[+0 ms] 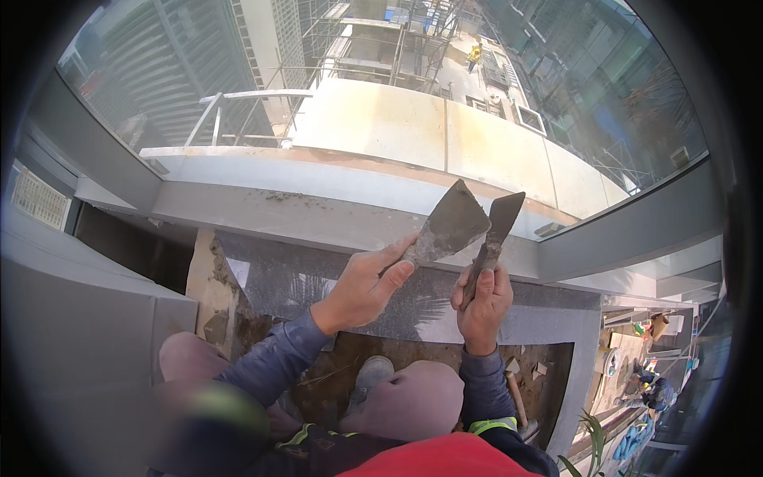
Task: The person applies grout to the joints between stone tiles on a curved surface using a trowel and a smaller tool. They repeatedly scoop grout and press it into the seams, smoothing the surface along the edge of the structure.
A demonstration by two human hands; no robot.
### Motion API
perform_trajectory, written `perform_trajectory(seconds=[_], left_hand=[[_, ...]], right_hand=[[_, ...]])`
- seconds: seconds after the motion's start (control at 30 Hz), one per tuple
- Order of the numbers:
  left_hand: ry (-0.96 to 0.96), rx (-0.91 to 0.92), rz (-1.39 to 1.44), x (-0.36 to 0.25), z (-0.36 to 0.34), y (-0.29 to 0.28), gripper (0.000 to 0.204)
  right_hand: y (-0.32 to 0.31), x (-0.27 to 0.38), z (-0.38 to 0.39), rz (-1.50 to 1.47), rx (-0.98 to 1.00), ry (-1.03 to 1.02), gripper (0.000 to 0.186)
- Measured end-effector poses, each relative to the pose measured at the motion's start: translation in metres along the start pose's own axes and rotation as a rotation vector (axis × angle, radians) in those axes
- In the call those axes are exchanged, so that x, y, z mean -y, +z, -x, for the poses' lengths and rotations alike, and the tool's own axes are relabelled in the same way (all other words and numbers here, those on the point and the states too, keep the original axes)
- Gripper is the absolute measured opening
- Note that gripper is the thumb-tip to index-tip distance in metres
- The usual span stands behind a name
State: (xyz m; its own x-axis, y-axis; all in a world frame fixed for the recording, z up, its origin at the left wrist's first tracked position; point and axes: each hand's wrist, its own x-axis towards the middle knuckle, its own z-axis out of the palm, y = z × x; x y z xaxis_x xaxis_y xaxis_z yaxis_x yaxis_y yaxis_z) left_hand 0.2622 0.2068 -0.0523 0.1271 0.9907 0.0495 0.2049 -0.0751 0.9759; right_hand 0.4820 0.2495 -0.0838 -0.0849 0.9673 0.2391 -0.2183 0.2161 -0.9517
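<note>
My left hand point(362, 285) is closed round the handle of a wide putty knife point(455, 221), whose blade is smeared with grey, mortar-like residue. A narrower scraper point(504, 216) stands upright in my right hand point(486, 308), with its handle wrapped by my fingers. The two blades are held side by side in front of the window sill, and their edges come very close or touch; I cannot tell which. Below my hands lies a dark grey polished stone slab point(425, 298), with shadows across it.
A wooden-handled tool point(517, 393), perhaps a hammer, lies in the dirt recess by my right knee. A grey ledge point(278, 204) and glass panes stand ahead. Outside are scaffolding point(381, 52) and a distant worker point(474, 56); another person point(658, 391) is at far right.
</note>
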Motion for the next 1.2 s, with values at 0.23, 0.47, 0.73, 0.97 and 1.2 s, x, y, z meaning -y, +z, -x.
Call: perform_trajectory(seconds=[0.23, 0.47, 0.73, 0.97, 1.2], left_hand=[[0.108, -0.045, -0.013, -0.009, 0.008, 0.016, 0.055], [0.275, -0.085, -0.121, 0.001, 0.016, 0.037, 0.052], [0.142, -0.02, -0.097, -0.002, 0.011, 0.027, 0.051], [0.109, 0.045, -0.174, -0.007, 0.006, 0.018, 0.051], [-0.044, 0.005, -0.112, -0.015, 0.0, 0.015, 0.053]], right_hand=[[0.012, -0.003, 0.024, 0.335, -0.056, -0.139, 0.026], [0.007, 0.003, 0.003, 0.682, 0.041, -0.276, 0.05], [0.011, 0.012, -0.003, 0.438, -0.06, -0.043, 0.051], [0.01, 0.008, 0.01, 0.609, -0.01, -0.12, 0.052], [0.008, -0.003, 0.009, 0.526, 0.011, -0.095, 0.05]])
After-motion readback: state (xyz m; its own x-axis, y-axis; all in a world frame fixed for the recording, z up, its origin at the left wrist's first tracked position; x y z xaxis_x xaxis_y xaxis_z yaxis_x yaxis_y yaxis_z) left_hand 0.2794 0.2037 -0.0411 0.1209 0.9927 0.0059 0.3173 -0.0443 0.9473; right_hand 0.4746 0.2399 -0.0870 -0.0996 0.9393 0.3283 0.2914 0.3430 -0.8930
